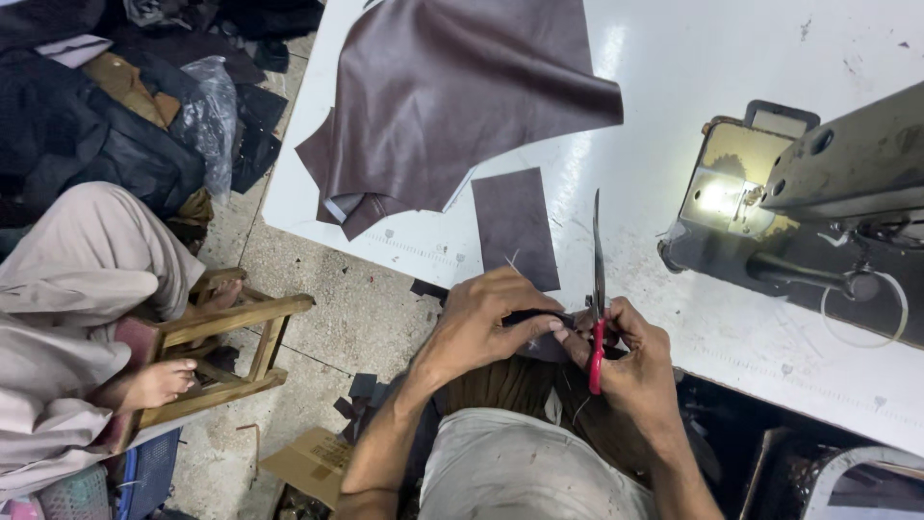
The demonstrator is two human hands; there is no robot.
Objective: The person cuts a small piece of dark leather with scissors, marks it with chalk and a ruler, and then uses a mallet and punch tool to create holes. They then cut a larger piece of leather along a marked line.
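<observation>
The left hand [481, 327] pinches a small dark leather piece [535, 317]. The right hand [630, 366] grips red-handled scissors [597, 289], blades pointing up.

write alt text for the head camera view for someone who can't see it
Seen from above, a person's right hand holds red-handled scissors against a small dark piece pinched by the left hand, at the edge of a white table. Brown leather and a sewing machine sit on it; another person sits on a wooden stool at left.
</observation>
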